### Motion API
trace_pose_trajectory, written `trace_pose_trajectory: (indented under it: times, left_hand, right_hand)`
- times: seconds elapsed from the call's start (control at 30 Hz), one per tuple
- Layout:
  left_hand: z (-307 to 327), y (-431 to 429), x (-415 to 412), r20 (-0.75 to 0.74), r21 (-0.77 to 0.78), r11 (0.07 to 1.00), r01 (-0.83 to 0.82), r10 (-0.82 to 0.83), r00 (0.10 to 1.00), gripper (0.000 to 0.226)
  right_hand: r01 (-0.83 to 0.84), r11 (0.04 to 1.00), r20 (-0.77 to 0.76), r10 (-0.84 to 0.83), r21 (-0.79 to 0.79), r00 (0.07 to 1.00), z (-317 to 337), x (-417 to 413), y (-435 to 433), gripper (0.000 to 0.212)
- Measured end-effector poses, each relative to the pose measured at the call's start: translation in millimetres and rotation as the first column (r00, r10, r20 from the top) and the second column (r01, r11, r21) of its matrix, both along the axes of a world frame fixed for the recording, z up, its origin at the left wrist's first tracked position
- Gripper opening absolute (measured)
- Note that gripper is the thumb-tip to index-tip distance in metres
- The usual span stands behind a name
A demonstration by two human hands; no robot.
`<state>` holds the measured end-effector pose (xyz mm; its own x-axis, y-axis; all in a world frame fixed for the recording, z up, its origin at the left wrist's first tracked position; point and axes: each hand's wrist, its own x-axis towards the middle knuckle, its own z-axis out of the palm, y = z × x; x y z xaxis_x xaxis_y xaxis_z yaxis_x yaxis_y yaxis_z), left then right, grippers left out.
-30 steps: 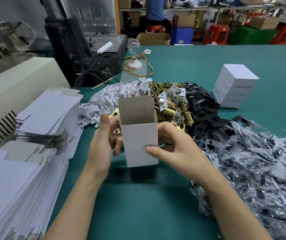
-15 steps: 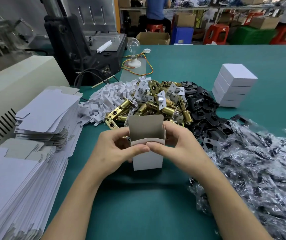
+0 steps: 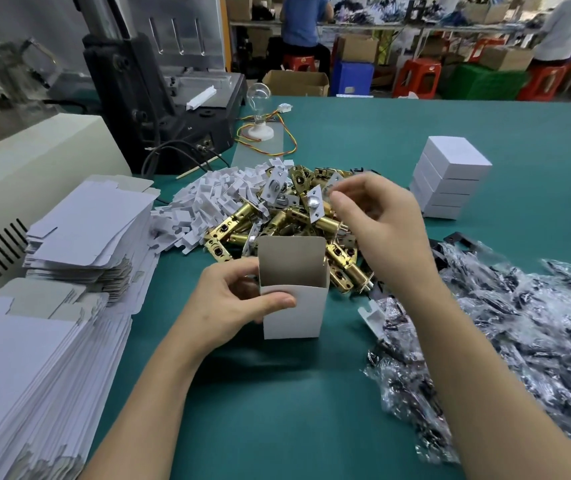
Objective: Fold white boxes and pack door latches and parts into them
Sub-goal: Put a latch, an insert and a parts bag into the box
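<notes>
The left hand (image 3: pixel 230 303) grips the upright white box (image 3: pixel 292 315) on the green table (image 3: pixel 277 410), thumb across its front; best keep it steady, mouth open. Above the brass latches (image 3: pixel 277 218) just behind it, the right hand (image 3: pixel 384 220) hovers, loosely curled, apparently empty: pinch one latch cleanly.

No legible text, labels or numbers anywhere.

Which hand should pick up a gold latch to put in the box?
The right hand. It hovers just over the latches, while the left hand grips the open box, holding it upright on the table.
</notes>
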<state>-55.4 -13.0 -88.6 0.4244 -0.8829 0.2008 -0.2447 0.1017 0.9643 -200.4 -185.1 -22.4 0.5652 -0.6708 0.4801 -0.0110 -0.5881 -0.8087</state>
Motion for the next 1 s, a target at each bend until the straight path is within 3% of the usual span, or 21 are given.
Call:
trace_pose_trajectory:
  times: [0.07,0.17,0.27,0.37,0.43,0.53,0.63,0.73,0.83,0.93,1.0]
  left_hand:
    - [1,0,-1,-0.006,-0.003,1.0,0.015,-0.015,1.0,0.026]
    - [3,0,-3,-0.024,0.011,1.0,0.028,-0.027,0.999,0.027]
    - [4,1,-4,-0.028,0.007,0.999,0.035,-0.035,0.999,0.027]
    - [4,1,-4,-0.029,0.008,0.999,0.041,-0.041,0.999,0.031]
    - [3,1,-4,-0.029,0.01,0.999,0.039,-0.039,0.999,0.031]
    - [4,1,-3,-0.026,0.01,0.999,0.037,-0.037,0.999,0.032]
    - [4,1,-3,-0.012,0.019,0.999,0.033,-0.033,0.999,0.032]
    - [3,1,-3,-0.01,0.018,0.999,0.037,-0.037,0.999,0.03]
    - [2,0,-2,-0.02,0.014,0.999,0.038,-0.038,0.999,0.03]
    - [1,-1,-2,-0.019,0.018,0.999,0.043,-0.042,0.999,0.028]
    - [1,-1,-2,-0.024,0.018,0.999,0.044,-0.044,0.999,0.028]
  right_hand:
    - [-0.006,0.969,-0.224,-0.051,-0.248,0.973,18,19,-8,0.009]
    - [-0.17,0.816,-0.588,-0.236,-0.552,0.773,33,52,-15,0.027]
    - [-0.32,0.629,-0.665,-0.442,-0.708,0.602,37,78,-14,0.044]
    - [-0.382,0.595,-0.701,-0.516,-0.707,0.493,34,91,-15,0.047]
    - [-0.402,0.58,-0.704,-0.537,-0.708,0.464,30,96,-16,0.035]
    - [-0.386,0.577,-0.69,-0.532,-0.72,0.492,29,97,-21,0.022]
    - [-0.277,0.707,-0.719,-0.457,-0.651,0.524,42,88,-35,0.037]
    - [-0.192,0.878,-0.774,-0.261,-0.439,0.577,60,72,-57,0.042]
    - [-0.127,0.97,-0.704,-0.058,-0.207,0.708,73,54,-71,0.04]
    - [-0.084,0.996,-0.539,0.091,0.037,0.837,84,42,-81,0.027]
    - [-0.106,0.992,-0.489,0.127,0.071,0.863,92,38,-81,0.03]
